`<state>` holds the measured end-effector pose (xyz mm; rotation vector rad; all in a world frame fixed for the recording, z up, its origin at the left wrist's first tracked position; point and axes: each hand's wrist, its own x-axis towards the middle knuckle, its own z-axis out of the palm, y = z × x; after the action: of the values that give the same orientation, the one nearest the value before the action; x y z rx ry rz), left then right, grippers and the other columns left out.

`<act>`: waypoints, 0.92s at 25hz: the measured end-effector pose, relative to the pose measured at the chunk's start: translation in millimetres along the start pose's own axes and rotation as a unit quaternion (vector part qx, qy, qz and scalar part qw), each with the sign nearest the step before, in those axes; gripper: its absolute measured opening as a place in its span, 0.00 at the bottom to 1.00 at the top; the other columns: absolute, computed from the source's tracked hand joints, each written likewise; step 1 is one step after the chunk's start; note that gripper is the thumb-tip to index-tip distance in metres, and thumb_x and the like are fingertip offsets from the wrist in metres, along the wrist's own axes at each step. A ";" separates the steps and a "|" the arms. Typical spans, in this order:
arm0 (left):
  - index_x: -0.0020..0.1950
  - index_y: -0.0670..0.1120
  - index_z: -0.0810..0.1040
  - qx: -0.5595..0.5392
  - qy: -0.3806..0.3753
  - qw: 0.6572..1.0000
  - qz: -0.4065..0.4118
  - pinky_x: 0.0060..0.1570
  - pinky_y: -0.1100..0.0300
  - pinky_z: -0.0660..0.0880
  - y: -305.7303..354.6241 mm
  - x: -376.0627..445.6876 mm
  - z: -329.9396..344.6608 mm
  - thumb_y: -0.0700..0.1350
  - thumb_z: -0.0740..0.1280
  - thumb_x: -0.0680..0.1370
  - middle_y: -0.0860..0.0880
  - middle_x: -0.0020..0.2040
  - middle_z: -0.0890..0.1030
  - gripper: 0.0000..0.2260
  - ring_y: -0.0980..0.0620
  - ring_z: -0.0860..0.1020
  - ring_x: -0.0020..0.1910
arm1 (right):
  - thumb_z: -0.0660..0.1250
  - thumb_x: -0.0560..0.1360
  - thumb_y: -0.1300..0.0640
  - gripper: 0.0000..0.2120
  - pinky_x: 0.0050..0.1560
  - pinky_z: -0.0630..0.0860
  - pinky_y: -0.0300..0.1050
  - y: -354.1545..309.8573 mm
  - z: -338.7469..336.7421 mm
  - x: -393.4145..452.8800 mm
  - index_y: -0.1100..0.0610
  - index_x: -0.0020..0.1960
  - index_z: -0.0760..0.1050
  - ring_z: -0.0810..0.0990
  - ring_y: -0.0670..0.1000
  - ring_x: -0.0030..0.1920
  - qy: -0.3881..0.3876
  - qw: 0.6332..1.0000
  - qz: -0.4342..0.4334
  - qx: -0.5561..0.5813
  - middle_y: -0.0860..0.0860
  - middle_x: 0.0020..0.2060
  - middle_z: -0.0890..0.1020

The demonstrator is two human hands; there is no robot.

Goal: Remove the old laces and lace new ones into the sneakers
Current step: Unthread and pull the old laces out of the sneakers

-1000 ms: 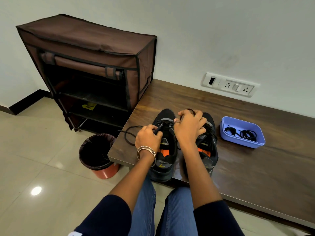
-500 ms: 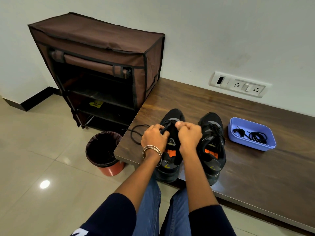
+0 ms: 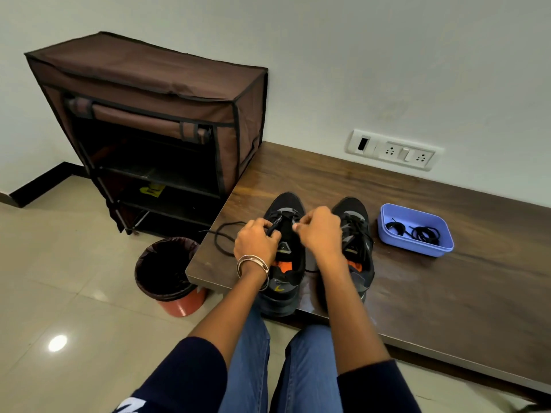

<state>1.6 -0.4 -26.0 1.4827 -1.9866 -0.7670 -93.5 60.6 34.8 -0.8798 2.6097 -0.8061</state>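
Left hand (image 3: pixel 257 242): I see it curled over the left sneaker (image 3: pixel 283 254), pinching the black lace (image 3: pixel 226 236) that loops out onto the surface (image 3: pixel 417 293).
Right hand (image 3: pixel 319 231): fingers curled at the same sneaker's eyelets; whether it holds lace, I cannot tell.
Right sneaker (image 3: pixel 356 234): just beside, laced.
Blue tray (image 3: pixel 416 229): right of the sneakers, holding coiled black laces (image 3: pixel 425 234).

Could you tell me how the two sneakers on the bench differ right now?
The left sneaker has both hands on it, left hand and right hand, and its lace trails loose across the bench; the right sneaker stands untouched, its lace still threaded. Both are black with orange inside, toes toward the wall.
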 end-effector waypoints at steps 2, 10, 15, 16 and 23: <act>0.51 0.50 0.81 -0.024 -0.010 1.000 0.004 0.46 0.56 0.72 -2.5 -0.1 0.2 0.48 0.69 0.72 0.50 0.50 0.80 0.09 0.47 0.78 0.50 | 0.71 0.73 0.55 0.13 0.50 0.74 0.49 4.1 19.2 -12.9 0.61 0.52 0.75 0.77 0.62 0.56 -0.033 0.997 -0.036 -0.059 0.59 0.54 0.79; 0.49 0.46 0.83 -0.152 -0.013 0.986 0.073 0.49 0.58 0.73 -0.3 28.5 -6.4 0.51 0.61 0.80 0.48 0.46 0.83 0.13 0.49 0.79 0.48 | 0.64 0.77 0.61 0.16 0.59 0.70 0.47 23.0 56.7 -10.2 0.64 0.63 0.71 0.72 0.58 0.62 0.039 0.996 -0.071 -0.035 0.59 0.62 0.74; 0.51 0.48 0.84 0.153 -0.174 0.950 0.210 0.53 0.51 0.76 37.2 65.6 1.3 0.45 0.68 0.76 0.46 0.52 0.82 0.07 0.44 0.79 0.53 | 0.61 0.79 0.61 0.14 0.54 0.71 0.49 25.3 57.8 -10.3 0.65 0.62 0.71 0.74 0.60 0.60 0.050 0.996 -0.070 -0.025 0.59 0.59 0.76; 0.51 0.47 0.84 0.205 -0.200 0.938 0.197 0.53 0.50 0.77 42.9 68.1 2.8 0.45 0.69 0.76 0.45 0.53 0.82 0.07 0.42 0.79 0.53 | 0.61 0.78 0.62 0.14 0.54 0.71 0.49 25.8 57.5 -11.1 0.65 0.62 0.72 0.74 0.60 0.59 0.055 0.996 -0.065 -0.024 0.59 0.58 0.77; 0.60 0.39 0.74 0.388 -0.144 0.854 0.313 0.51 0.47 0.75 54.9 45.7 17.5 0.39 0.58 0.81 0.40 0.58 0.76 0.10 0.37 0.77 0.55 | 0.60 0.75 0.66 0.15 0.52 0.73 0.52 21.0 53.6 -15.1 0.65 0.61 0.71 0.77 0.62 0.56 0.060 0.997 -0.035 -0.012 0.62 0.56 0.78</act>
<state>-58.3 -29.5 5.0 0.9519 -2.9900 0.1527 -69.5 61.4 -19.6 -0.9621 2.7111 -0.8732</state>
